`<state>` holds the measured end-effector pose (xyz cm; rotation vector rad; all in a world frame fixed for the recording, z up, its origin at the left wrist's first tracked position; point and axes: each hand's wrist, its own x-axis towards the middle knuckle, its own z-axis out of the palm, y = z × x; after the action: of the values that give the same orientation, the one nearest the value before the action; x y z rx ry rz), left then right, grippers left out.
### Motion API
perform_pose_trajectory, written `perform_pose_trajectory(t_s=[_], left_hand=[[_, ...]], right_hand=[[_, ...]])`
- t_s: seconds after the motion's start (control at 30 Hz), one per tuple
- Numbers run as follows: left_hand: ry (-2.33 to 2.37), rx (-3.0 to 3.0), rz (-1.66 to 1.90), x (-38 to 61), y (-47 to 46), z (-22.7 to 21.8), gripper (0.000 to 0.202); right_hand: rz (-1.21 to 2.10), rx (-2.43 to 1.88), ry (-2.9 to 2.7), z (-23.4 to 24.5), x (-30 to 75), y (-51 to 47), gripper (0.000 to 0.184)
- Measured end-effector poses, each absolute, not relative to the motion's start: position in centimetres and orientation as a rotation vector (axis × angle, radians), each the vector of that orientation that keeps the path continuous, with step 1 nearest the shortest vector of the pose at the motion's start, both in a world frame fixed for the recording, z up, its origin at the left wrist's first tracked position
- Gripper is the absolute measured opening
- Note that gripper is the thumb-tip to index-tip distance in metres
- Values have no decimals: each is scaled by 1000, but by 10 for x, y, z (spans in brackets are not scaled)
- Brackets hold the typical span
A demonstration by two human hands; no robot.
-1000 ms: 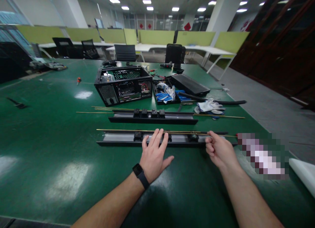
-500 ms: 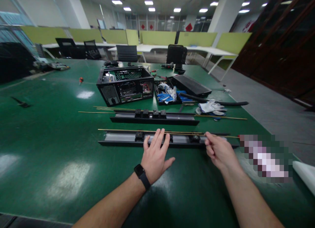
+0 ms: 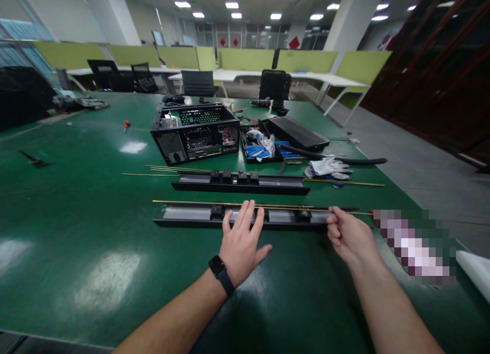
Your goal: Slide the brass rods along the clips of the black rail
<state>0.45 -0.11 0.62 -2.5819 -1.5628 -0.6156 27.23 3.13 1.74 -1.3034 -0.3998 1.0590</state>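
My left hand (image 3: pixel 242 243), with a black watch on its wrist, lies flat with fingers spread on the near long black rail (image 3: pixel 191 217) on the green table (image 3: pixel 76 231). Small black blocks sit in the rail's channel. My right hand (image 3: pixel 349 235) is closed in a pinch at the rail's right end, on a thin brass rod (image 3: pixel 199 203) that runs along the rail's far edge. A second black rail (image 3: pixel 275 183) with several black blocks lies farther back, with more brass rods beside it.
An open black computer case (image 3: pixel 195 132) stands behind the rails. A black tray with blue and white gloves (image 3: pixel 259 144), a flat black panel (image 3: pixel 296 132), white gloves (image 3: pixel 327 166) and a black hose lie at right. Office chairs and desks stand beyond.
My right hand has slid a little to the right along the brass rod, still pinched. My left hand stays flat on the near rail.
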Motion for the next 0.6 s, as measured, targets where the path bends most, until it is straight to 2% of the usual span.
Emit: perform_pose_trajectory(t_s=[0.4, 0.6], left_hand=[[-1568, -2588, -610, 6, -1, 5, 84], [-1567, -2574, -591, 5, -2, 6, 82]], right_hand=[[1198, -1293, -609, 8, 262, 30, 36], [1083, -1279, -508, 15, 264, 30, 28]])
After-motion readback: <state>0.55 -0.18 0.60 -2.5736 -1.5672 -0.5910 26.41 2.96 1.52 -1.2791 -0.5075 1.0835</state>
